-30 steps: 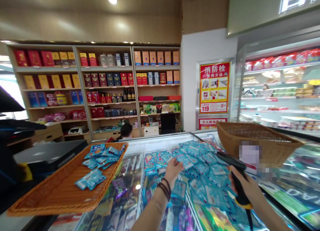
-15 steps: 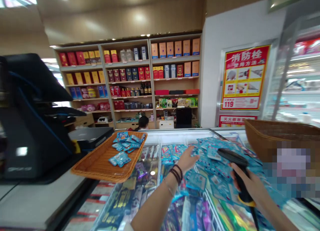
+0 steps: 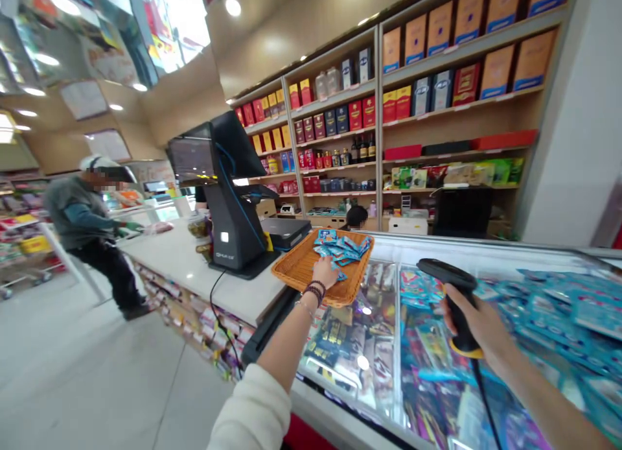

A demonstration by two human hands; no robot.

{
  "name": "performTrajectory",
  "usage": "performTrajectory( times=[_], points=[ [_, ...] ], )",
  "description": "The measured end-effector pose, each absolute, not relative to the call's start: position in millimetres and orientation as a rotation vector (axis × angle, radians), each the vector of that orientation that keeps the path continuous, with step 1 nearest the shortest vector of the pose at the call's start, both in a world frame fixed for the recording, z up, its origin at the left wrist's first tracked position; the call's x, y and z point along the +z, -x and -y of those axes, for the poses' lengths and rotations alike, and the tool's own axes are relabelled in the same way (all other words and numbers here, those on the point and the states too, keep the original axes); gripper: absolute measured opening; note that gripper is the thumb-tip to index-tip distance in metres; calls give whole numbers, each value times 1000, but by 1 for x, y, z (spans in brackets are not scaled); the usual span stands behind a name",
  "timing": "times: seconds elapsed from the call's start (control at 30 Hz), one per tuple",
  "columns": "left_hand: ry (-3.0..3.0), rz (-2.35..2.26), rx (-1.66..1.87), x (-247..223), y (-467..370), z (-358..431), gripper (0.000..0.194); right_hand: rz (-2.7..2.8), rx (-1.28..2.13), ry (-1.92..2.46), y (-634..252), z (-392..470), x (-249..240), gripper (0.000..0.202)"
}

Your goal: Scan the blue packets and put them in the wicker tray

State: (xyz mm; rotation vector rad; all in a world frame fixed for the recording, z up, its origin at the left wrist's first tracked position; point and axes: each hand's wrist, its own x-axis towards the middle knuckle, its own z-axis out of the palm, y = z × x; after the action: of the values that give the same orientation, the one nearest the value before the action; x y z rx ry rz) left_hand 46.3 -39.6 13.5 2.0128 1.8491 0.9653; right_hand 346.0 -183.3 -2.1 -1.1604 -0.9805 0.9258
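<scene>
"Shelves (image 3: 427, 130) line the wall (image 3: 272, 61). Blue packets (image 3: 346, 248)?"

"Some in the basket (image 3: 295, 263) by the pale surface (image 3: 192, 262), left hand (image 3: 325, 273) curled over them, hold unclear; right hand (image 3: 465, 315) closed round the scanner (image 3: 447, 272)."

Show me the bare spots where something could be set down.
The white counter, left of the black terminal; inside the wicker basket, between its left rim and the left hand. Crowded: the basket's far side, under blue packets, and the freezer, full of packages.
</scene>
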Motion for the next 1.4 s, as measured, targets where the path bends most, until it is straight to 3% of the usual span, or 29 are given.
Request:
performTrajectory(
  times=[0.13,0.3,0.63,0.73,0.9,1.03,1.23,1.4],
  points=[
    [-2002,-1989,793,5,-27,31,44,933,1077,1154,-322,180,-25,54],
    [-1984,-2043,694,-4,-34,15,69,871,1158,1186,-330,185,-41,54],
    [-1923,-1815,1017,3,-36,26,70,869,1065,1223,-335,190,-43,53],
    [-1833,-1693,1182,7,-42,31,59,884,1070,1202,-335,189,-45,54],
    [-1677,-1480,1472,16,-69,38,14,854,1111,1174,-337,191,-42,56],
    [-1633,-1305,1554,4,-113,57,11,833,1130,1140,-337,195,-38,58],
    [-1481,-1266,1503,-59,-172,85,7,837,1090,1094,-337,196,-39,66],
    [-1412,-1223,1439,-87,-180,84,15,916,1097,1105,-335,196,-44,62]
  ],
)
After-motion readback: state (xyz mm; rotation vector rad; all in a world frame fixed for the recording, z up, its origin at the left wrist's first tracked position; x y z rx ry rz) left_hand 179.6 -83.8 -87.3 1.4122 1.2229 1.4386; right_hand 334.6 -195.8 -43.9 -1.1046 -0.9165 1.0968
